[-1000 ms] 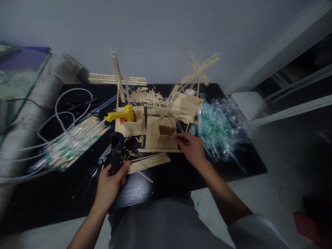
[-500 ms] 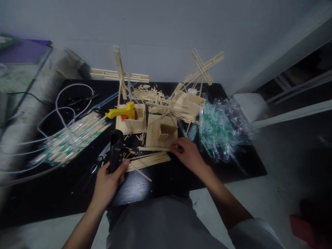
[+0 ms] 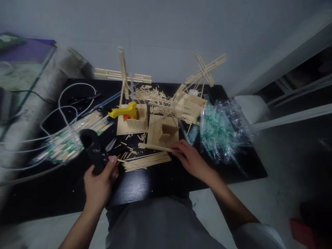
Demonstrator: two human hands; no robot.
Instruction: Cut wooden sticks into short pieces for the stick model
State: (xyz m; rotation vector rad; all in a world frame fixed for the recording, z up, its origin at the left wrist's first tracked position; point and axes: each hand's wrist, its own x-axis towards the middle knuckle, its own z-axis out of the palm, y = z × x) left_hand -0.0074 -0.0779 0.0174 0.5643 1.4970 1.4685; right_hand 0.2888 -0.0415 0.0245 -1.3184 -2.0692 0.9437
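Note:
My left hand (image 3: 100,181) is closed round a black handheld tool (image 3: 94,150) with a rounded, hollow-looking upper end; its exact kind is not clear. A thin wooden stick (image 3: 132,164) juts out to the right from near that hand's thumb, over a row of loose sticks (image 3: 147,160). My right hand (image 3: 190,159) pinches the right end of a few wooden sticks (image 3: 153,147). These lie along the front edge of a stick-built panel (image 3: 155,133) with a small raised box (image 3: 168,132) on it. The right fingertips are partly hidden.
A yellow glue gun (image 3: 124,111) rests on another stick-built base (image 3: 123,128). Windmill-like stick crosses (image 3: 204,71) stand behind. Scissors (image 3: 111,144), cut pieces (image 3: 149,93), bagged sticks (image 3: 64,147), a white cable (image 3: 60,100) and clear plastic bags (image 3: 220,128) surround the work.
My left hand has moved left with the black tool, which now tilts left; the thin stick has shifted along with it. My right hand stays at the stick ends, near the panel's front corner.

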